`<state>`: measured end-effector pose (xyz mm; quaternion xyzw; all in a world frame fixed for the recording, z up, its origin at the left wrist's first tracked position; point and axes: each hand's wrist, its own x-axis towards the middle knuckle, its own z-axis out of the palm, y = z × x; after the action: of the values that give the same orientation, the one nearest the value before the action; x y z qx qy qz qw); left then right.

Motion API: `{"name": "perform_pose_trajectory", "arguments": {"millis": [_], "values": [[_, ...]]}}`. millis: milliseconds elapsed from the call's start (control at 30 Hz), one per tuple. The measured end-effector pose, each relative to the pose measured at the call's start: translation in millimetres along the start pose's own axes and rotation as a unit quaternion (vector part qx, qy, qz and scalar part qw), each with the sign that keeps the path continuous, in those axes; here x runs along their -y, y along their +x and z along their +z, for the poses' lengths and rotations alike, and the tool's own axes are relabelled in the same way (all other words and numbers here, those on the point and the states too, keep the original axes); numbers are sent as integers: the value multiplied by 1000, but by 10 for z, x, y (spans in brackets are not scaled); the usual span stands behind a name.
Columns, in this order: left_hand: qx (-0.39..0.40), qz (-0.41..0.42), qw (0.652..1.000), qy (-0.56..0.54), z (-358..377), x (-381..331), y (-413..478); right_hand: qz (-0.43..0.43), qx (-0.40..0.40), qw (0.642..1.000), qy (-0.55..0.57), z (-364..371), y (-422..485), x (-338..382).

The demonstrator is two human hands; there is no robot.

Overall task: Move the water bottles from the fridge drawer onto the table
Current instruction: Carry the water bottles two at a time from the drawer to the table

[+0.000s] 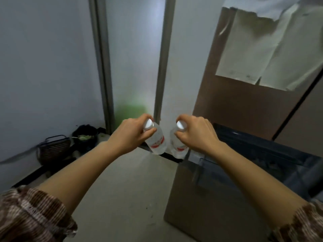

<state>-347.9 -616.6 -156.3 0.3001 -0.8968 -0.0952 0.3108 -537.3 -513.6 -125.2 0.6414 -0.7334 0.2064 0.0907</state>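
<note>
My left hand grips a clear water bottle with a white cap and a red label by its neck. My right hand grips a second, like bottle the same way. Both bottles hang side by side over the floor, just left of the open fridge drawer. The drawer is pulled out at the right, its inside dark and blurred. No table is in view.
The brown fridge front with a white paper stuck on it rises at the right. A frosted glass door stands ahead. A dark basket and a black pot sit on the floor by the left wall.
</note>
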Motion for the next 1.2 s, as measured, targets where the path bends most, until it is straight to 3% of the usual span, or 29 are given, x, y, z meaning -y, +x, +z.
{"name": "perform_pose_trajectory", "arguments": {"millis": [300,667,933,1200], "values": [[56,-203,973,96,-1131,1200,-1644,-76,168,971,154,942,113,1901],[-8,-454,879,145,-2495,2215,-3422,-307,267,896,179,1779,292,4436],[-19,-561,817,130,-3278,3137,-4291,-412,306,841,172,2435,577,6245],[59,-609,758,227,-4170,4114,-4941,-514,336,779,128,2988,828,7952]]}}
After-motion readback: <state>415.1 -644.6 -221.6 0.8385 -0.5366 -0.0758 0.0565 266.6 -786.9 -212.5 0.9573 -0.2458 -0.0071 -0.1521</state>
